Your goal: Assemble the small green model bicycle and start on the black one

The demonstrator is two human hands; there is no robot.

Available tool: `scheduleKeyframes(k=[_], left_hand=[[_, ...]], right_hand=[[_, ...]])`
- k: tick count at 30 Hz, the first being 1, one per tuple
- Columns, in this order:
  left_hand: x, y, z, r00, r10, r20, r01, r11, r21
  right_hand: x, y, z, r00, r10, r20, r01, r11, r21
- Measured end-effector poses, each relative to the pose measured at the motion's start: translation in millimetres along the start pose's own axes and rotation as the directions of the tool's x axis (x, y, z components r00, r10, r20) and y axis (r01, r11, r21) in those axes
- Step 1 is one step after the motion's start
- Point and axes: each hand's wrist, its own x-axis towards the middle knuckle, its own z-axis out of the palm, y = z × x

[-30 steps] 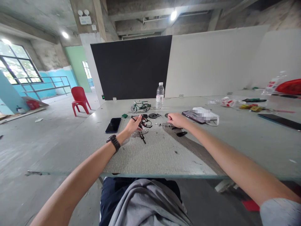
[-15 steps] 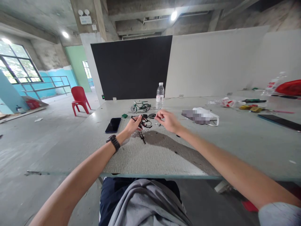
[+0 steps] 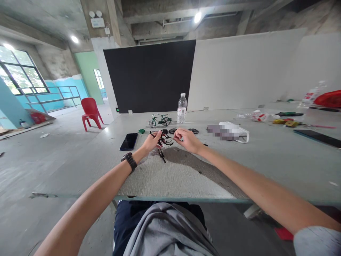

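My left hand (image 3: pixel 153 143) is closed on a small black model bicycle frame (image 3: pixel 167 139), held just over the table. Its thumb lies on top of the frame. To the right, my right hand (image 3: pixel 188 140) has thumb and forefinger pinched together close to the frame's right end; anything between the fingertips is too small to make out. Behind it lie two small black wheels, one wheel (image 3: pixel 172 131) to the left and another wheel (image 3: pixel 193 131) to the right. A thin black fork-like part (image 3: pixel 161 155) rests on the table below the frame.
A finished-looking green model bicycle (image 3: pixel 160 121) stands behind my hands, beside a clear water bottle (image 3: pixel 182 109). A phone (image 3: pixel 129 142) and a small green piece (image 3: pixel 141 131) lie left. To the right are a white item (image 3: pixel 234 131), pliers-like tools and another dark phone (image 3: pixel 318 138).
My right hand has come down and slightly left, nearer to the frame, uncovering the wheel behind it. My left hand keeps its hold with hardly any movement.
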Motion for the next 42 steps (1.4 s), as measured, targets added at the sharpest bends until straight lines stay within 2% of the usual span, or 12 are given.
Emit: scheduleKeyframes(k=[9,15,23,32,42], left_hand=[[1,1,-0.4,1.000,-0.013,0.023,0.012,0.999,0.044],[-2,3,-1.2,0.997,-0.008,0.076,0.004,0.999,0.054],[1,-5,-0.8,0.993,0.027,0.112,-0.034,0.998,0.058],[9,-18,-5.6,0.984,0.081,0.158,-0.111,0.975,0.192],[6,-13,-5.0,0.984,0.075,0.161,-0.116,0.957,0.266]], right_hand=[[1,-4,4,0.999,-0.003,0.053,0.003,1.000,-0.004],[1,-4,4,0.997,0.002,0.077,-0.002,1.000,-0.004],[1,-9,4,0.992,0.016,0.126,-0.014,1.000,-0.015],[-2,-8,16,0.979,0.052,0.197,-0.059,0.998,0.030],[-1,-9,14,0.977,0.060,0.206,-0.070,0.997,0.038]])
